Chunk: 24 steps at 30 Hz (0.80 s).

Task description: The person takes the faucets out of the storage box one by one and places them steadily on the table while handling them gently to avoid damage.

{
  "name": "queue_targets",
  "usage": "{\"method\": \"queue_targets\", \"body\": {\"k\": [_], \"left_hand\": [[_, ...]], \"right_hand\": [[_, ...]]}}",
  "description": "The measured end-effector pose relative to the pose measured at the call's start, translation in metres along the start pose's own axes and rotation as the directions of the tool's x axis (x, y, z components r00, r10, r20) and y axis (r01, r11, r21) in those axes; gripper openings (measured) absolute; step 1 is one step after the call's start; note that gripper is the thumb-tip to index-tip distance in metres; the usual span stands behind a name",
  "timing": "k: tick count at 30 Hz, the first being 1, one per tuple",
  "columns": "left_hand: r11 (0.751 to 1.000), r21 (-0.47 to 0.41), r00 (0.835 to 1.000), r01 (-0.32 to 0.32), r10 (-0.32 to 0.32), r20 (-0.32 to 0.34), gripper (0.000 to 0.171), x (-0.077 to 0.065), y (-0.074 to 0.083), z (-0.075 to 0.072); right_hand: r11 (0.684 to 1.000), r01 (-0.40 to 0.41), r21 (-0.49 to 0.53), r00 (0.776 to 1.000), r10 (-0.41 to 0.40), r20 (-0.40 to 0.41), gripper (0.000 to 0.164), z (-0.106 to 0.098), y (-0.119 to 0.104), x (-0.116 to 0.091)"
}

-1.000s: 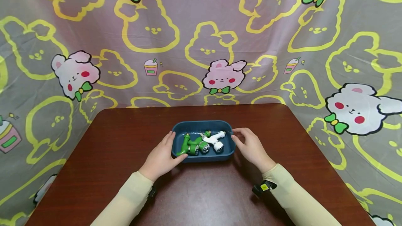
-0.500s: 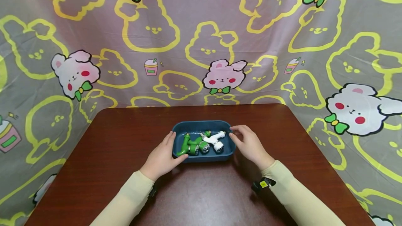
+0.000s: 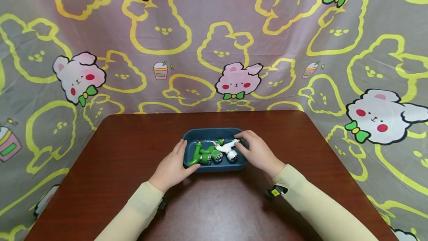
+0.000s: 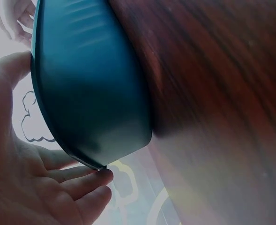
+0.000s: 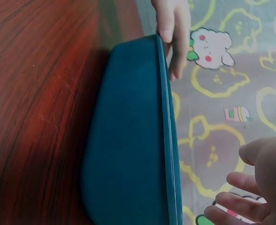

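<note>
A dark blue plastic tub (image 3: 214, 169) stands on the table. My left hand (image 3: 169, 168) grips its left end, the thumb over the near rim and the fingers on the outer left side. Inside lie two green tap-like pieces (image 3: 196, 154) with round, silver-ringed ends. To their right lies a white piece (image 3: 228, 146) of similar branched shape. My right hand (image 3: 259, 153) hovers over the tub's right end, its fingertips close to the white piece; contact cannot be told. In the right wrist view that hand (image 5: 264, 180) has loosely bent, spread fingers.
The brown wooden table (image 3: 214, 211) reaches around the tub on all sides. A patterned grey cloth (image 3: 281, 44) with yellow outlines and bunny faces hangs behind and beside it. Dark bands with small devices sit on both wrists.
My right hand has moved left from the tub's right rim to over the white piece. The left hand and the pieces stay where they were.
</note>
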<state>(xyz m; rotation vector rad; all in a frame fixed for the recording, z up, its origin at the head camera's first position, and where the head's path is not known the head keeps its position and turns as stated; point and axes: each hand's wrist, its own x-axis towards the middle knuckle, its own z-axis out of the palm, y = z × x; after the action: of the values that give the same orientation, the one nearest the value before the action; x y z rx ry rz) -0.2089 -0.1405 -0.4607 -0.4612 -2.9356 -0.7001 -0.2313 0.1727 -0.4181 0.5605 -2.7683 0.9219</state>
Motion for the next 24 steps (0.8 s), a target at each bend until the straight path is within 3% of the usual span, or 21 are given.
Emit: {"method": "queue_targets", "body": {"k": [15,24], "left_hand": [[1.000,-0.001,1.000,0.007,-0.007,0.001,0.106,-0.001,0.002,-0.001],[1.000,-0.014,1.000,0.007,-0.007,-0.007,0.104,-0.001,0.002,0.001]], "right_hand": [[0.989,0.136,-0.054,0.981,-0.127,0.146,0.035,0.012,-0.023,0.012],[0.970,0.229,-0.080,0.950,-0.205,0.235,0.035,0.018,-0.031,0.015]]}}
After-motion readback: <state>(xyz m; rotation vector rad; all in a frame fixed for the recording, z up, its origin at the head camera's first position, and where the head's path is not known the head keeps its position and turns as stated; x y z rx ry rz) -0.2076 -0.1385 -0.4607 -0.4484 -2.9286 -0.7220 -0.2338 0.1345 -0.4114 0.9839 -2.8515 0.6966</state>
